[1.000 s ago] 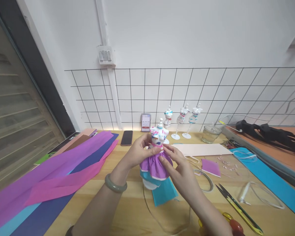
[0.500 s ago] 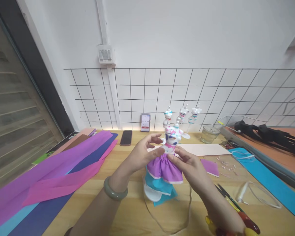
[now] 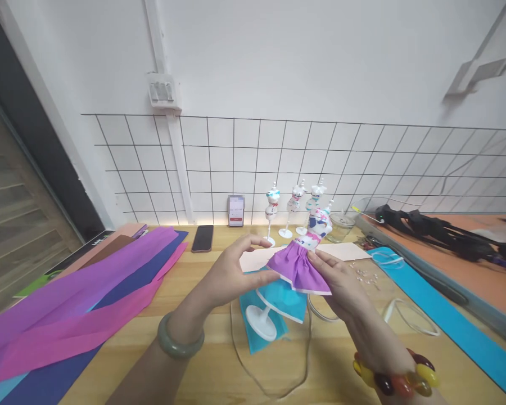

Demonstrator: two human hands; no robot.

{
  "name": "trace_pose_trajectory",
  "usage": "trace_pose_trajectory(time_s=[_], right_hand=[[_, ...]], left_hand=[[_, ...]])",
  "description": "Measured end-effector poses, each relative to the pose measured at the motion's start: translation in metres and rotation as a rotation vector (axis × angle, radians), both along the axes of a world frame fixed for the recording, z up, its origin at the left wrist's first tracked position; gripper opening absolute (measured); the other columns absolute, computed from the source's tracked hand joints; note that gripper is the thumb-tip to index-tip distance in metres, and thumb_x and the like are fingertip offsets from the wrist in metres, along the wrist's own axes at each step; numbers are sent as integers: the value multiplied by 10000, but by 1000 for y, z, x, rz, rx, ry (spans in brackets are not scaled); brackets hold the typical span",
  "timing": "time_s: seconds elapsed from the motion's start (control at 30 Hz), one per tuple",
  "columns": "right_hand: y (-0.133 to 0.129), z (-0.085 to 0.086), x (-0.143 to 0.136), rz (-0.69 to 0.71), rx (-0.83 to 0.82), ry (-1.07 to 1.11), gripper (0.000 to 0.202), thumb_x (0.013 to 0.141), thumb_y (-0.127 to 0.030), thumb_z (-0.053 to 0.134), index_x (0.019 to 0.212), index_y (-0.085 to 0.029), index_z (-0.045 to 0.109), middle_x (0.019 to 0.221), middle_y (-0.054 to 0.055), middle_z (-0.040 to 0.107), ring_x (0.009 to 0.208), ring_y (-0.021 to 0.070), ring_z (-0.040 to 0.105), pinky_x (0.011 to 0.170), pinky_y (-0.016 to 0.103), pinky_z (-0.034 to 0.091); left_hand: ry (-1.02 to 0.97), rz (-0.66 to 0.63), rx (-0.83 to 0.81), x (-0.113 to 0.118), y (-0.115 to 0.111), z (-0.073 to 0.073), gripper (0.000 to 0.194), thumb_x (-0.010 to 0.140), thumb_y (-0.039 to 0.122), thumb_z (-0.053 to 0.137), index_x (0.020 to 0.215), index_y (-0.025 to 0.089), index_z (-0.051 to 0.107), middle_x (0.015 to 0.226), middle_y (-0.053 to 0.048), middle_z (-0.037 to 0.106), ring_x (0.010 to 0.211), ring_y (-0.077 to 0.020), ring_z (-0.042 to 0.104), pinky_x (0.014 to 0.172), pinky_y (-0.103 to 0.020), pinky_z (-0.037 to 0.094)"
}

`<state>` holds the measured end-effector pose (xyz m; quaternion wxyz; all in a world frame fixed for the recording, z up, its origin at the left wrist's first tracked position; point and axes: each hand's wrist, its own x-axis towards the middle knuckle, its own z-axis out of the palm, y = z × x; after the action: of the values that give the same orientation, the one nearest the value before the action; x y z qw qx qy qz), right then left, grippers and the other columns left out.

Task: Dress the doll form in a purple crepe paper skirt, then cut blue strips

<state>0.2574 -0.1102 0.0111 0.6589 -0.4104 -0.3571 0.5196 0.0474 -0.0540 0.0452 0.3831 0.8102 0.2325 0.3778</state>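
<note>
My right hand (image 3: pixel 336 277) grips a miniature dress form (image 3: pixel 319 225) at its waist, thumb in front. The form has a white torso with pink and blue patches and leans with its top to the right. A gathered purple skirt (image 3: pixel 299 267) with white edging hangs from its waist, over a turquoise layer (image 3: pixel 283 298) also edged in white. Its round white base (image 3: pixel 260 323) hangs tilted toward me. My left hand (image 3: pixel 240 267) is open to the left, fingers curved and apart, its thumb tip close to the purple hem; contact is unclear.
Several similar small dress forms (image 3: pixel 272 208) stand behind near the wire grid. Coloured fabric or paper strips (image 3: pixel 122 281) lie at left, a blue strip (image 3: pixel 430 304) at right. There are also a black phone (image 3: pixel 203 238), a glass jar (image 3: pixel 341 226), small beads (image 3: pixel 366 275) and a loose cord (image 3: pixel 274 394).
The dress form has tilted, its top going right and its base lifting toward me. My left hand has come off its waist and opened beside the skirt. The view has turned right.
</note>
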Motion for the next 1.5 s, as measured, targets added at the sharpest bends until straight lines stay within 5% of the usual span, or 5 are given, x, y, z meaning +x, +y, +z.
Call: trace_pose_trajectory(time_s=[0.33,0.6,0.9,1.23,1.5], right_hand=[[-3,-5,2,36,-23,118,203,664,-306,777,819,-182,736,781,38,733,672,123,644,600,189,490],[-5,2,5,-3,-17,73,200,639,-311,792,766,-172,725,738,29,718,648,120,629,590,195,479],[-1,8,11,-52,1,-41,214,660,-364,767,760,-184,709,737,27,712,625,142,630,601,244,496],[9,21,-22,156,120,-332,319,743,-373,695,1031,-236,682,1081,50,678,1009,240,613,874,366,474],[38,24,-59,228,345,-659,308,816,-388,609,1103,-289,661,1205,44,601,1152,248,512,962,405,419]], left_hand=[[62,82,695,16,-6,-9,186,794,61,511,922,180,574,976,-70,595,982,-200,538,833,-386,454],[-11,153,870,18,3,-22,241,815,40,468,975,187,573,882,-48,662,827,-164,615,709,-320,502],[97,111,743,8,8,-14,556,816,28,406,1324,251,368,1170,-66,606,1074,-186,560,893,-372,468],[-81,175,23,0,3,1,359,810,357,594,1142,223,583,1185,-66,605,1089,-220,542,934,-378,436],[-118,192,-82,-11,15,3,292,774,369,632,1003,189,653,1037,-73,662,956,-221,593,819,-349,471]])
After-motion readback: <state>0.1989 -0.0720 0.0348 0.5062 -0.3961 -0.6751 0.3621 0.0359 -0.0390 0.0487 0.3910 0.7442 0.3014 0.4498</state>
